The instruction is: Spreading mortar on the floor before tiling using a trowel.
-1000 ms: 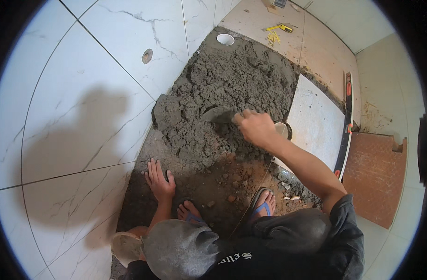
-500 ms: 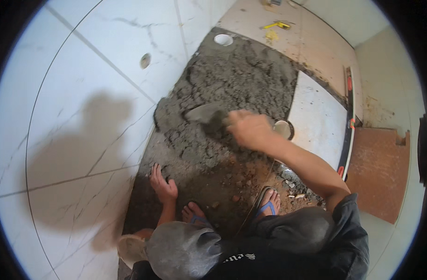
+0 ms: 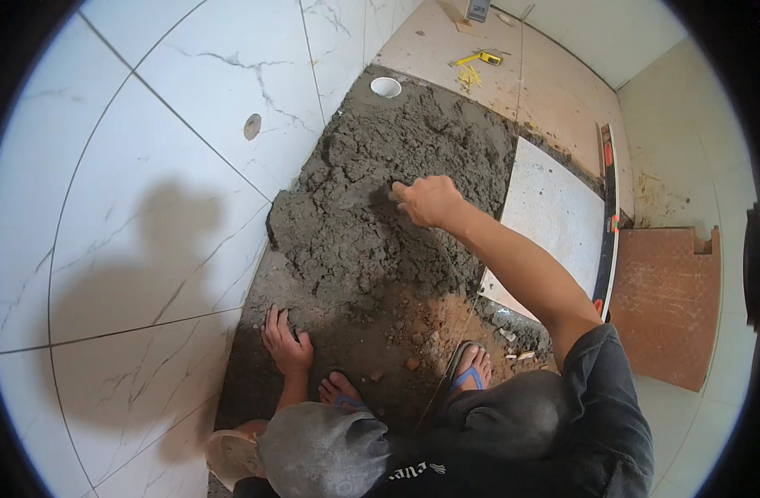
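Observation:
My right hand (image 3: 432,202) is closed around the handle of a trowel (image 3: 372,195), whose grey blade is hard to make out against the grey wet mortar (image 3: 413,141). The blade is down at the mortar's surface, around the middle of the rough bed. My left hand (image 3: 286,342) rests on the dark floor beside the white wall, fingers stretched out and nothing in them. Just in front of it lies the near edge of the mortar. A light square tile (image 3: 550,217) lies to the right of the bed, partly behind my right forearm.
A white pipe opening (image 3: 386,87) rises from the mortar's far end. Along the tile's right side runs a spirit level (image 3: 610,207). A brown tile (image 3: 666,307) with a notch is beyond it. A yellow tape measure (image 3: 488,58) lies on laid floor tiles. Rubble (image 3: 421,332) lies near my sandalled feet.
The trowel and my right hand have moved slightly up and the blade has dropped from clear view into the mortar. My left hand stays planted. The view has shifted a little.

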